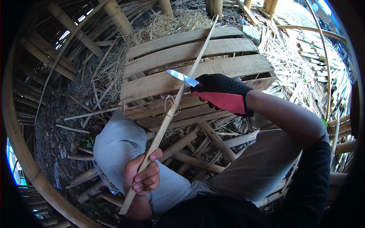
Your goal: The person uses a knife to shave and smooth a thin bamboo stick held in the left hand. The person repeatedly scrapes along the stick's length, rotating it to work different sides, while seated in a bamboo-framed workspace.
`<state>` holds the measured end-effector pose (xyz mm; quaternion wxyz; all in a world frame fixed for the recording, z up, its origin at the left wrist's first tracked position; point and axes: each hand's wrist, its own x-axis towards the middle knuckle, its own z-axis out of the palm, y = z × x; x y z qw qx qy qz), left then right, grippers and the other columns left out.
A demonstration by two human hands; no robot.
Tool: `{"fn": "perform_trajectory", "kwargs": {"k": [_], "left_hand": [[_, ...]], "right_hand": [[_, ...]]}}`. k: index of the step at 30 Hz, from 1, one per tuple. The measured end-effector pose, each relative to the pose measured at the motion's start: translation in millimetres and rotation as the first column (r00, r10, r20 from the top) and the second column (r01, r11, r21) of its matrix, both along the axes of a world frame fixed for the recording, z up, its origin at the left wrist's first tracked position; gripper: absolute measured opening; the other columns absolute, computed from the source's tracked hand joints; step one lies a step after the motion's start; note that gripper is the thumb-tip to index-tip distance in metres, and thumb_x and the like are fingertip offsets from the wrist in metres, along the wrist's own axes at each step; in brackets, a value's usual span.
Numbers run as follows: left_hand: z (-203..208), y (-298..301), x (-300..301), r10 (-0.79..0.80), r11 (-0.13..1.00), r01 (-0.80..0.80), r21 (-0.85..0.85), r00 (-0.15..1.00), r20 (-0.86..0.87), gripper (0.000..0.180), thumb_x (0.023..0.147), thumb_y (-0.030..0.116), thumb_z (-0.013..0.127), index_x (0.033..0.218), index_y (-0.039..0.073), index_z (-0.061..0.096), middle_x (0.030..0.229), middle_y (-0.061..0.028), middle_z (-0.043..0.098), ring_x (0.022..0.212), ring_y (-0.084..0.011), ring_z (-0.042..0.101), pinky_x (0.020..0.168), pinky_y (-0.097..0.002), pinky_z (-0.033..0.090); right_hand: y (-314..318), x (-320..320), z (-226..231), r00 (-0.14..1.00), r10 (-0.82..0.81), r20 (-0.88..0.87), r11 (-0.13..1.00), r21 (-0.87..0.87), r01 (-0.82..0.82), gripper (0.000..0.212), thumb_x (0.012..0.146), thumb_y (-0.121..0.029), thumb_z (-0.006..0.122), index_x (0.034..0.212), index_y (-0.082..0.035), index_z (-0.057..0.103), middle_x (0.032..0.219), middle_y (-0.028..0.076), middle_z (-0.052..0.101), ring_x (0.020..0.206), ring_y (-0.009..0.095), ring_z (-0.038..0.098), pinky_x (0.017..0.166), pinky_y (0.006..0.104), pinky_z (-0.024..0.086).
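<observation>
A long, pale bamboo strip (162, 130) runs slantwise from my lap up across the slatted wooden crate (167, 85). Bare fingers of my left hand (143, 174) wrap round its lower part, with the near end sticking out below the fist. My right hand (222, 91), in a black and pink glove, grips a knife (182, 78) by its handle, which the glove mostly hides. The shiny blade points left and lies across the strip over the crate's near side. A thin curled shaving (170, 106) clings to the strip just below the blade.
Straw and shavings (178, 23) are heaped behind the crate. Cut bamboo pieces (197, 161) lie between my legs. Upright bamboo posts (118, 17) stand at the back left, a curved bamboo pole (23, 159) bends along the left, and stacked bamboo (321, 72) lies at the right.
</observation>
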<state>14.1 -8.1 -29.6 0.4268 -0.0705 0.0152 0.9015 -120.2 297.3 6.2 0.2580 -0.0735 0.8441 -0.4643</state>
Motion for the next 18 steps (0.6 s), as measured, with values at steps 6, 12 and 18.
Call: {"fn": "perform_trajectory", "kwargs": {"k": [6,12,18], "left_hand": [[-1.0,-3.8,1.5,0.007,1.000,-0.007,-0.017,1.000,0.008,0.021,0.107,0.021,0.021,0.108,0.005,0.036,0.049,-0.0034,0.045,0.029,-0.0075,0.040,0.025,-0.0195,0.027],[-2.3,-8.7,0.0,0.005,1.000,-0.005,0.010,1.000,0.022,0.021,0.107,0.020,0.020,0.109,0.005,0.036,0.049,-0.0034,0.045,0.029,-0.0073,0.039,0.026,-0.0196,0.026],[-2.8,-9.8,3.4,-0.008,0.999,0.009,-0.052,1.000,0.004,0.023,0.108,0.023,0.020,0.108,0.006,0.035,0.048,-0.0020,0.043,0.029,-0.0071,0.040,0.026,-0.0192,0.026]], "right_hand": [[9.9,-2.0,4.0,0.951,0.175,-0.255,0.972,0.200,-0.125,0.031,0.103,-0.032,0.055,0.122,-0.009,0.065,0.079,0.000,0.063,0.067,0.006,0.058,0.058,0.0227,0.047],[3.6,4.4,-8.1,0.989,-0.042,0.140,0.999,0.032,0.038,0.027,0.103,-0.030,0.057,0.115,-0.010,0.069,0.076,-0.001,0.062,0.061,0.005,0.054,0.055,0.0236,0.044],[-2.8,13.8,8.6,0.975,-0.178,0.134,0.983,0.067,0.170,0.038,0.100,-0.040,0.055,0.102,-0.006,0.072,0.069,0.003,0.057,0.059,0.012,0.054,0.056,0.0299,0.045]]}}
